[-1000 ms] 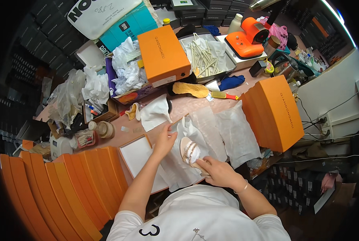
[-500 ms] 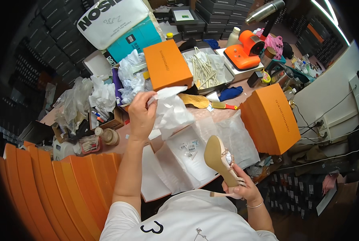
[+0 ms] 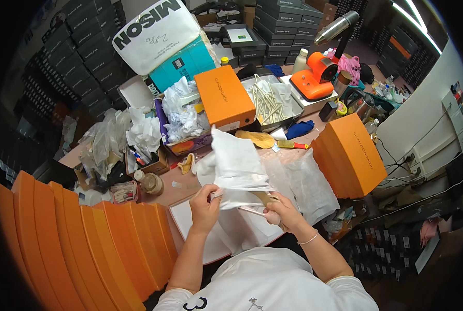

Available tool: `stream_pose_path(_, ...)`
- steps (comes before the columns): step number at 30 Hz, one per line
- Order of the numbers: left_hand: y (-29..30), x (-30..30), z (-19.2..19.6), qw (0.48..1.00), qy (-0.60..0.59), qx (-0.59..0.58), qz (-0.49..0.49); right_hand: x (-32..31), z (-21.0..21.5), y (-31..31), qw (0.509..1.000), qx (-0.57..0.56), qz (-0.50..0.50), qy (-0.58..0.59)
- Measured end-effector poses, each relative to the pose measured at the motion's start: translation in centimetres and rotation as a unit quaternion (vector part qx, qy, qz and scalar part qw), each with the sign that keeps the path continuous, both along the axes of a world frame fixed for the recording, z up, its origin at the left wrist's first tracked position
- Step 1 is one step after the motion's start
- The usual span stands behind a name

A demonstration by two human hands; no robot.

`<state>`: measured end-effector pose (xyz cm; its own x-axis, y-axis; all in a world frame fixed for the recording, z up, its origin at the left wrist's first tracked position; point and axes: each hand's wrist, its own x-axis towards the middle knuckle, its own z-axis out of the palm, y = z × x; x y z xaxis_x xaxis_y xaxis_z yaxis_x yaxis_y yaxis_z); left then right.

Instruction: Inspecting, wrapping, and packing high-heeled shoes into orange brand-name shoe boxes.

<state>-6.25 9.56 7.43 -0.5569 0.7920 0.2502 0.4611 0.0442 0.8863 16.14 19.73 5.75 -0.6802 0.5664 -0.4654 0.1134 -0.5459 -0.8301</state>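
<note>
Cluttered worktop point(image 3: 164, 194), stockroom shelves of dark boxes behind. Nearest: row of orange box lids point(image 3: 86, 243) stacked on edge at lower left, roughly six visible. Left hand point(image 3: 204, 206) with grip pinched on lower edge of white dust bag point(image 3: 236, 166), bag held up above worktop, just in front of chest. Right hand point(image 3: 285, 211) with grip closed around beige shoe point(image 3: 260, 207), shoe mostly hidden by bag, touching bag's lower edge; inside or just at the opening, cannot tell. Under hands: one open white-lined box point(image 3: 190, 228), more clear wrapping point(image 3: 306, 181) to the right. Further out: two closed orange shoeboxes, one point(image 3: 225, 98) centre, one point(image 3: 352, 155) right. One tan insole point(image 3: 257, 139) between them, one blue cloth point(image 3: 299, 129) beside it. Far: one tray of pale sticks point(image 3: 270, 101), one orange machine point(image 3: 317, 78), one teal box point(image 3: 182, 65), one large white bag point(image 3: 159, 31).
</note>
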Motion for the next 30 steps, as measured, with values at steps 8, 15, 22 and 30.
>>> stream_pose_path(8, 2.2, 2.6, -0.6, 0.996, -0.023, -0.018, -0.083, 3.3, -0.6, -2.8, 0.879, -0.366, -0.035, 0.302)
stream_pose_path(15, 3.4, 3.4, -0.3, 0.991, -0.068, -0.049, -0.109, 3.4, -0.3, -2.3, 0.856, -0.382, -0.028, 0.347)
stream_pose_path(22, 3.8, 3.8, -0.3, 0.99, -0.077, -0.041, -0.11, 3.4, 0.0, -1.9, 0.861, -0.372, -0.013, 0.347)
stream_pose_path(30, 3.0, 3.5, 0.2, 0.988, -0.092, -0.085, -0.091, 3.1, -0.3, -1.8, 0.87, -0.36, 0.011, 0.337)
